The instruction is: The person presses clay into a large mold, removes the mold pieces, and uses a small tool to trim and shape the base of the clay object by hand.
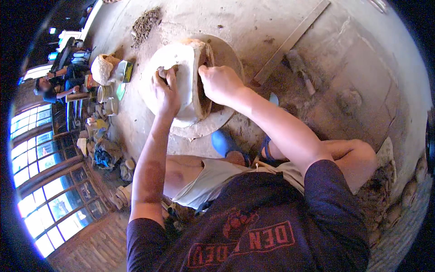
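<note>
A white, block-like mould [186, 102], apparently plaster, stands on a round pale disc [195, 130] in front of me. Brown clay-like material [209, 56] lines its hollow right side. My left hand [166, 90] rests over the mould's white left face, its fingers bent around a small dark lump of clay [161, 71]. At the rim of the hollow, my right hand [221, 85] is closed, with its thumb and fingertips against the inner edge. Whatever lies within its fingers is hidden.
A long wooden plank [292, 43] and a trowel-like tool [301, 72] lie on the floor to the right. Crumbled clay [146, 26] is heaped farther off. Buckets [105, 94] and bags stand at left, near another person [61, 86]. My blue shoe [222, 143] is close to the disc.
</note>
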The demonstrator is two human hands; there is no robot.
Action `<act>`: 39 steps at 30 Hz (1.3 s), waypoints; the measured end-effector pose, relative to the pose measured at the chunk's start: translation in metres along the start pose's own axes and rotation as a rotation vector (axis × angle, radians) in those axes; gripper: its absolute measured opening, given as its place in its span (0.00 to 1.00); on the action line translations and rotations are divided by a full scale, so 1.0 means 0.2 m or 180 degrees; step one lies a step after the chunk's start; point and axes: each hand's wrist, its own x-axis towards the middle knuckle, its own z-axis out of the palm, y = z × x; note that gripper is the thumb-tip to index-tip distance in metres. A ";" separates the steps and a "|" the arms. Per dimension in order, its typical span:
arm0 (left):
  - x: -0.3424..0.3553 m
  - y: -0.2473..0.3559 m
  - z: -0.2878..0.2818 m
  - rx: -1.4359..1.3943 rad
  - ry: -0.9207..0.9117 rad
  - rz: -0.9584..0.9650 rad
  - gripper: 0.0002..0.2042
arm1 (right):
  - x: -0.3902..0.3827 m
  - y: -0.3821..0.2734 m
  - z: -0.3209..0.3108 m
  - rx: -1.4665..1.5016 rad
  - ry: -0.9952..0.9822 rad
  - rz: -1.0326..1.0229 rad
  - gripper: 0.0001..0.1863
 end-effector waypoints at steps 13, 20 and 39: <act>-0.02 0.03 0.01 -0.0012 0.0241 0.0246 0.21 | -0.33 -0.15 0.14 -0.0459 -0.0452 -0.0610 0.06; 0.01 -0.03 -0.07 -0.0134 0.0079 0.0532 0.20 | -0.48 0.01 0.00 0.0725 -0.0947 0.0401 0.15; -0.83 0.27 -0.31 -0.2313 -0.2816 -0.1159 0.25 | -0.76 -0.34 -0.23 0.0615 0.0061 -0.0935 0.09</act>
